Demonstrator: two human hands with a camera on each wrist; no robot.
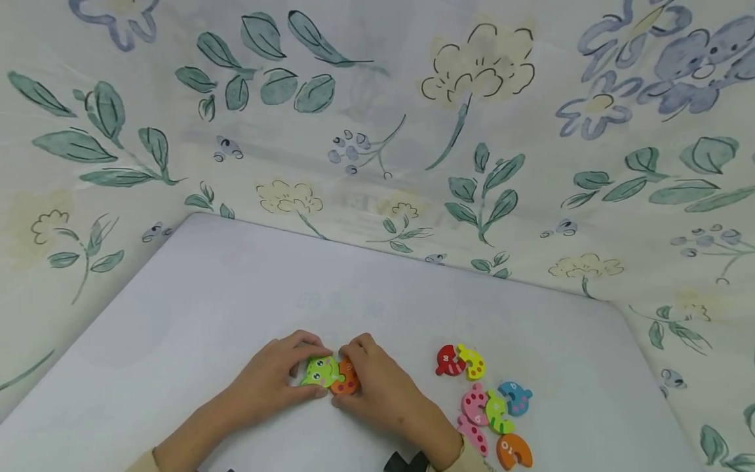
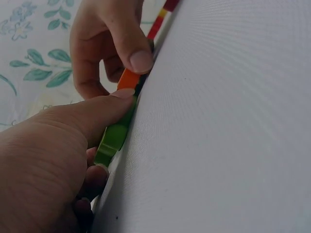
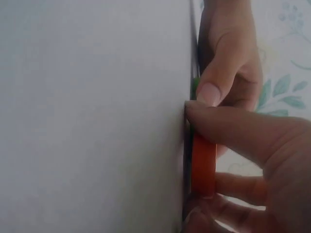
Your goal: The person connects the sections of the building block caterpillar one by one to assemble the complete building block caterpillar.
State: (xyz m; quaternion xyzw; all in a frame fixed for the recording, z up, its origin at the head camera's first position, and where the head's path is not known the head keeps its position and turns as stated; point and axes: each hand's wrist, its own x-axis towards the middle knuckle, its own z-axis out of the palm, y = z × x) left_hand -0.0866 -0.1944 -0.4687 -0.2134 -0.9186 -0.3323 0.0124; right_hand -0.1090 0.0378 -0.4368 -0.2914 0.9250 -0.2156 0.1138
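Note:
A green puzzle piece with a smiling cartoon face [image 1: 320, 372] lies on the white table, pinched between the thumb and fingers of my left hand [image 1: 277, 370]. Against its right side sits an orange puzzle piece with red dots [image 1: 347, 378], which my right hand [image 1: 380, 387] grips by its outer edge. The two pieces meet at a rounded knob; whether they are fully locked I cannot tell. In the left wrist view the green piece [image 2: 114, 136] shows its thick side edge. The orange piece [image 3: 204, 162] stands out between thumb and fingers in the right wrist view.
Right of my hands lie a red piece [image 1: 449, 360] and a yellow piece [image 1: 472, 362], side by side. Nearer are pink [image 1: 474, 403], light green [image 1: 498, 414], blue [image 1: 517, 398] and orange [image 1: 514, 452] pieces. A black object [image 1: 407, 461] shows by the right wrist. Floral cloth [image 1: 377, 151] hangs behind the table [image 1: 236, 288].

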